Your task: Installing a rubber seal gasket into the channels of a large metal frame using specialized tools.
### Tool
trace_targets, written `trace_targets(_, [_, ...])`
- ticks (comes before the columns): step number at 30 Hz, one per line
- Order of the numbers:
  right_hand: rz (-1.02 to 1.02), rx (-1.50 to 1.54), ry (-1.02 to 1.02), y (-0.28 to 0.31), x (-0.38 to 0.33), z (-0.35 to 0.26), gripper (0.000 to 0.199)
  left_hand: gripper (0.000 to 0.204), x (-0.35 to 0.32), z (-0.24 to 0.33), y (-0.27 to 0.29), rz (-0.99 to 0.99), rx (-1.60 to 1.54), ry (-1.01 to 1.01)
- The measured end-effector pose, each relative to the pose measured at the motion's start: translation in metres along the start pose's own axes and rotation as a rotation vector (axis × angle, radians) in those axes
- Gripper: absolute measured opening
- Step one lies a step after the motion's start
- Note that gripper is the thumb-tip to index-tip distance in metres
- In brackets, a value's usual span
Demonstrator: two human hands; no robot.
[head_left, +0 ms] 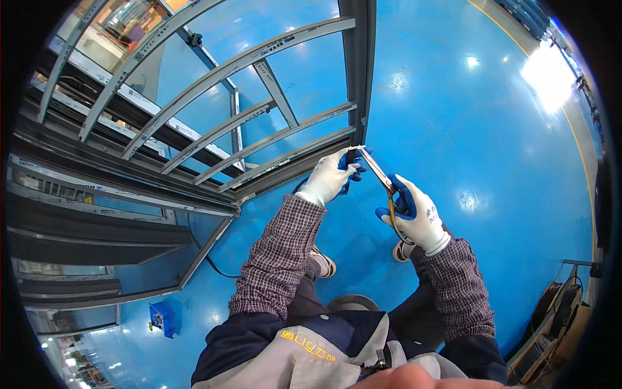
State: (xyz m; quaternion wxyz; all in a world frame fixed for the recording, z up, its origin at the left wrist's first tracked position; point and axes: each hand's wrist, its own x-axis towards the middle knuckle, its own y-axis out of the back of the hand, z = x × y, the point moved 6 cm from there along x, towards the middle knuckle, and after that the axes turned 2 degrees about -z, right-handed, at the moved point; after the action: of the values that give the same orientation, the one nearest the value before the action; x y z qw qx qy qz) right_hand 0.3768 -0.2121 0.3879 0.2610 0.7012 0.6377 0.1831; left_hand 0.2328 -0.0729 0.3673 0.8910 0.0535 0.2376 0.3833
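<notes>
My left hand (329,176), in a white glove with blue palm and fingers, is closed round a short end of black strip (350,156) near the corner of a grey metal frame (361,71). My right hand (420,219), gloved the same way, grips a pair of scissors (377,170) by the yellowish-brown handle loops. The scissor blades point up and left, their tips at the black strip just above my left fingers. Whether the blades touch the strip is too small to tell. Much of the strip is hidden by my left hand.
Several curved and straight metal bars (214,78) fill the left side. Below them are more dark frame sections (97,240). A black cord (217,269) and a blue bin (163,319) lie on the blue floor (466,129). A rack with dark coils (551,318) stands at the lower right.
</notes>
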Motion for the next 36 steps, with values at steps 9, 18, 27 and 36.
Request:
trace_targets(9, [-0.050,0.030,-0.047,-0.003,0.000,-0.002,0.072,0.039,0.002,0.002,0.002,0.078,0.363,-0.102])
trace_targets(18, [-0.035,0.044,-0.033,-0.001,-0.002,0.002,0.070,0.040,0.004,0.001,-0.001,0.077,0.422,-0.117])
trace_targets(27, [-0.013,0.035,-0.113,0.003,-0.001,0.004,0.070,0.039,-0.001,0.007,0.002,0.070,0.354,-0.068])
trace_targets(36, [0.210,-0.021,-0.003,0.010,0.001,0.014,0.076,0.034,0.004,-0.002,-0.004,-0.187,-0.455,-0.095])
